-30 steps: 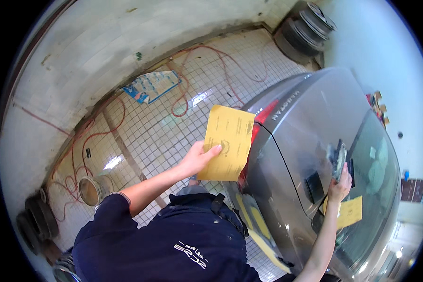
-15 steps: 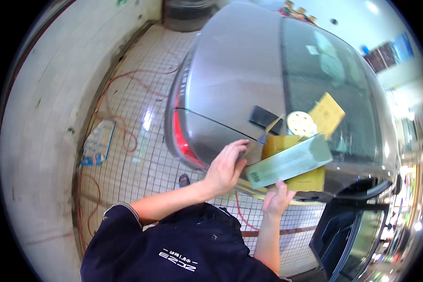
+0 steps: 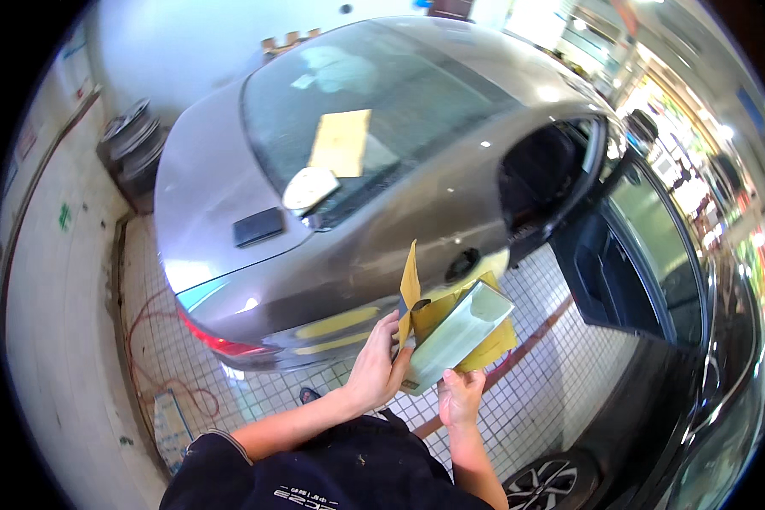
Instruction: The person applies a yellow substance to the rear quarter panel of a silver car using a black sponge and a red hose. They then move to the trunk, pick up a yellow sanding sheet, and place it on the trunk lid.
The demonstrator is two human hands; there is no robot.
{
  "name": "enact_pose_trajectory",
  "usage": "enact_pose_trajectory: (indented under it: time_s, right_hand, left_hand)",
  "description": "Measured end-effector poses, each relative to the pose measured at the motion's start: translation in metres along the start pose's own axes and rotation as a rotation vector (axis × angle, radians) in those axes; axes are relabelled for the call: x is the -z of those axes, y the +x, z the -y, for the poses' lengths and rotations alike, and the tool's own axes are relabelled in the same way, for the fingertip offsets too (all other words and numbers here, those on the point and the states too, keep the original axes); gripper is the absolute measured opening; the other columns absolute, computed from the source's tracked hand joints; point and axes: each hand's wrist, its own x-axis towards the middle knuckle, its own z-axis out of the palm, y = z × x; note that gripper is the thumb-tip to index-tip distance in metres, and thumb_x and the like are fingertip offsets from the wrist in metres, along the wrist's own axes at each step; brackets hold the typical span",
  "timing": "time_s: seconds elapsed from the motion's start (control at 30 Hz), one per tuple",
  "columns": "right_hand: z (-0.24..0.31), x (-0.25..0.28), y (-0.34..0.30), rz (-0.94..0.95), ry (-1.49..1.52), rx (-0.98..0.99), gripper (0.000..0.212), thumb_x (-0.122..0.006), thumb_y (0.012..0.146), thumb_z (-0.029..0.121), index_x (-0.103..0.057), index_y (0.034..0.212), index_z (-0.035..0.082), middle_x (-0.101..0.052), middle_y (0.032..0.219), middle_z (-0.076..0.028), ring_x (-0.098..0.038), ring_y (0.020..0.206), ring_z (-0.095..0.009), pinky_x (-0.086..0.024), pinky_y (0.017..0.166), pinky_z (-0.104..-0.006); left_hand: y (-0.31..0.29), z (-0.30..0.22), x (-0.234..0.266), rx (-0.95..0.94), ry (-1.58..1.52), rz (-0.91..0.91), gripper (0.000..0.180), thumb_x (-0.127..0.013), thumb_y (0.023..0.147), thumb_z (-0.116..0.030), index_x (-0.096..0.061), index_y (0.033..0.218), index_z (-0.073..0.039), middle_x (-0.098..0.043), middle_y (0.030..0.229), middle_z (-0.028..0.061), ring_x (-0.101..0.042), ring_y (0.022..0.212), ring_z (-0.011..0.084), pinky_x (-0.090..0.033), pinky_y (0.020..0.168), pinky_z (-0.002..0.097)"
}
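Note:
Across my right hand lies a long pale green box, its thumb on the near edge. Yellow sandpaper sheets stick out from under and behind the box in the same grip. My left hand is closed on a folded sandpaper piece that stands upright at the box's left end; some of its fingers are hidden behind it. Beyond both hands is the grey car, with yellowish patches on its lower rear side.
On the car's rear lie a black flat case, a round pale sanding disc and a yellow sheet. An open car door stands at right, near a dark car. Red hose runs over the tiled floor; wheels are stacked far left.
My view has swung right along the car's side. Both hands, with the box and sandpaper, are now away from the car's rear, over the floor beside it.

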Motion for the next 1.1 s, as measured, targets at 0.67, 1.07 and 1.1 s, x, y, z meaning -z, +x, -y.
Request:
enact_pose_trajectory:
  time_s: [0.67,1.07,1.1]
  right_hand:
    - [0.159,0.194,-0.059,-0.155,0.145,-0.022,0.05,-0.066,0.092,0.001,-0.051,0.14,0.0,-0.067,0.127,-0.012,-0.069,0.11,-0.025,-0.059,0.088,-0.0411]
    - [0.186,0.256,-0.003,-0.451,0.188,0.028,0.066,-0.069,0.092,0.0,-0.038,0.15,0.006,-0.058,0.14,-0.012,-0.063,0.125,-0.027,-0.054,0.103,-0.0453]
    - [0.19,0.258,0.01,-0.481,0.182,0.046,0.068,-0.067,0.092,-0.003,-0.036,0.151,0.008,-0.058,0.14,-0.011,-0.062,0.124,-0.026,-0.054,0.102,-0.0446]
  left_hand:
    - [0.037,-0.037,-0.236,-0.172,-0.376,0.396,0.064,-0.087,0.084,-0.013,-0.052,0.137,-0.007,-0.048,0.148,0.0115,-0.051,0.13,0.021,-0.039,0.109,0.0358]
    - [0.183,-0.04,-0.33,0.136,-0.609,1.211,0.095,-0.092,0.075,-0.005,-0.043,0.156,-0.001,-0.06,0.143,0.0092,-0.058,0.13,0.0187,-0.04,0.116,0.0375]
    - [0.198,-0.039,-0.338,0.133,-0.611,1.264,0.093,-0.091,0.076,-0.004,-0.043,0.155,-0.001,-0.06,0.144,0.0095,-0.057,0.131,0.0185,-0.04,0.117,0.0377]
